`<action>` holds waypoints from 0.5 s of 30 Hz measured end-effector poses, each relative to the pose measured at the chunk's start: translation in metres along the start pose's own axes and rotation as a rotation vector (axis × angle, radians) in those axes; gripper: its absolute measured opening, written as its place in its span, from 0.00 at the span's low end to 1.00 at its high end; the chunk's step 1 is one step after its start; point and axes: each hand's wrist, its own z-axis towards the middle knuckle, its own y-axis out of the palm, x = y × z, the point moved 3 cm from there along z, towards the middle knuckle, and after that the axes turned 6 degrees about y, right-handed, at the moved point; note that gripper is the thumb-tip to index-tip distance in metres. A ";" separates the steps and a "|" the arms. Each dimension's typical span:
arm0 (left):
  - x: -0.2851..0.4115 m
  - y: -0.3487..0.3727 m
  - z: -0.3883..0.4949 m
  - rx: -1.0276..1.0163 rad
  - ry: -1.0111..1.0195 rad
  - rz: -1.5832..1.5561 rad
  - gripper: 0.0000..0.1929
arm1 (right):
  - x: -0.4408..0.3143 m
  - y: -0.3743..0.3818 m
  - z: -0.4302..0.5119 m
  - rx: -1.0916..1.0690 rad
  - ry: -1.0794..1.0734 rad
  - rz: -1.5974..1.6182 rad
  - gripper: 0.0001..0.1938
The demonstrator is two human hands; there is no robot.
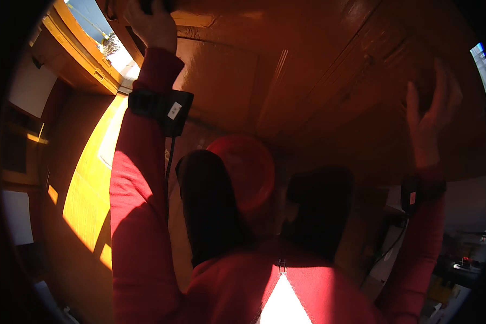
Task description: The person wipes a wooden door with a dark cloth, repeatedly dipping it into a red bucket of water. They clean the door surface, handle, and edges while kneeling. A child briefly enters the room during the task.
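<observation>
My left hand (pixel 156 30) is raised to the top edge of the picture, at the left side of a brown varnished wooden door (pixel 222 77). Something dark shows between its fingers, but the picture's edge cuts it off, so its grip is unclear. My right hand (pixel 435 99) is up at the right part of the wooden surface, thumb and fingers apart. Deep shadow lies between them, and no held thing can be made out. A red plastic basin (pixel 253 170) stands on the floor between my knees, partly hidden by my left leg.
Left of the door, a yellow-brown wooden frame (pixel 87 52) borders a bright opening with a mop head (pixel 111 44) beyond it. Sunlight falls on a wooden panel (pixel 87 174). Dark boxes with cables (pixel 178 113) are strapped to both forearms. Blurred items (pixel 467 263) stand at lower right.
</observation>
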 end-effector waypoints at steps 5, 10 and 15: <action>-0.007 0.012 -0.017 0.134 -0.112 -0.119 0.18 | 0.000 0.001 0.004 0.072 -0.027 0.055 0.31; 0.041 0.039 -0.094 0.054 -0.126 -0.300 0.20 | 0.002 0.000 0.004 0.055 -0.027 0.076 0.30; 0.048 0.032 -0.088 -0.005 -0.146 -0.262 0.23 | -0.008 -0.004 0.014 -0.012 0.002 0.197 0.27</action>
